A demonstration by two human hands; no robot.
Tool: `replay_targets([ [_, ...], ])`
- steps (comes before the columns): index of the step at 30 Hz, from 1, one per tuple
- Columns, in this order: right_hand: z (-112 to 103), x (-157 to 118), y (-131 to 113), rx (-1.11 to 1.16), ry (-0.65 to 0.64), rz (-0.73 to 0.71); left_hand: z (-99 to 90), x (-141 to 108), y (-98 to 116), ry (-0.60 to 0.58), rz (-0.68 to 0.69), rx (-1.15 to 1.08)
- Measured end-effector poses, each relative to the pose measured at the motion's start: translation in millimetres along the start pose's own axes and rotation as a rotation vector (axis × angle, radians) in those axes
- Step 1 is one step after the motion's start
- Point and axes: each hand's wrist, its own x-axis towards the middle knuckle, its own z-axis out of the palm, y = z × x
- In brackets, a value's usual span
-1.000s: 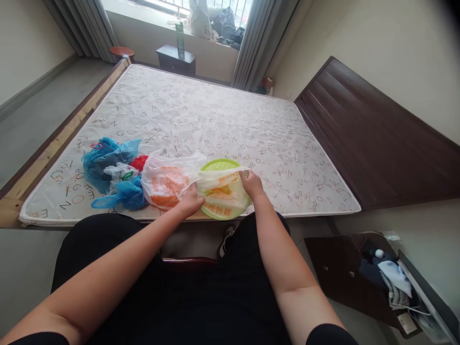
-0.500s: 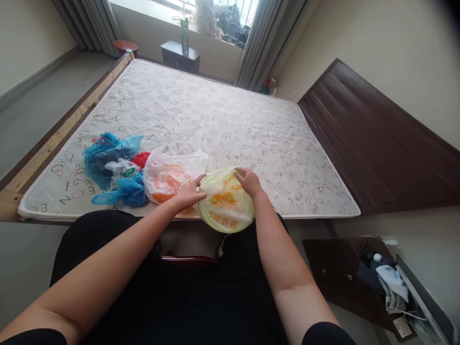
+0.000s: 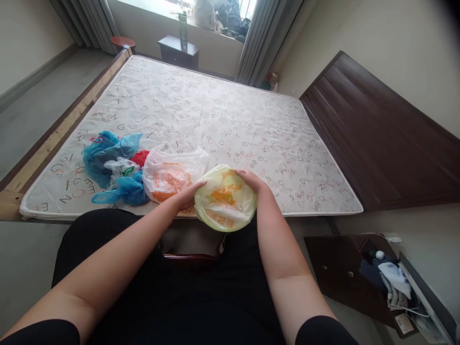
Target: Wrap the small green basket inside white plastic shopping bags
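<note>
Right at the near edge of the letter-printed white mattress [image 3: 230, 110], a round green plastic dish [image 3: 224, 199] sits already bagged in thin orange-printed plastic, pinched between the left hand [image 3: 187, 195] and right hand [image 3: 251, 181], fingers together and pressed on its rim; a white orange-printed plastic bag [image 3: 174, 175] and crumpled blue plastic bags [image 3: 108, 160] lie unhandled just beside it.

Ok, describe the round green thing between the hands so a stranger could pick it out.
Find the letter-printed mattress, then the middle of its near edge. Between the left hand and right hand sits a round pale-green plastic dish wrapped in orange-printed film. Its stiff disc shape sets it apart from the slack white bag beside it and the crumpled blue bags beyond.
</note>
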Motion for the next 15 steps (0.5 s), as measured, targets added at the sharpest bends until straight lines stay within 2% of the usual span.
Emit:
replay_targets([
  [6, -9, 0, 23, 0.346, -0.087, 0.193, -1.5, 2, -4, -0.058, -0.006, -0.006],
  [10, 0, -6, 33, 0.438, -0.134, 0.204, -7.3, 0, -5, -0.055, -0.036, 0.061],
  [12, 3, -7, 38, 0.475, -0.042, 0.14, -10.6, -2, -5, 0.039, -0.057, 0.127],
  [15, 2, -12, 45, 0.533, 0.257, -0.02, -15.5, -5, -3, 0.272, 0.027, 0.332],
])
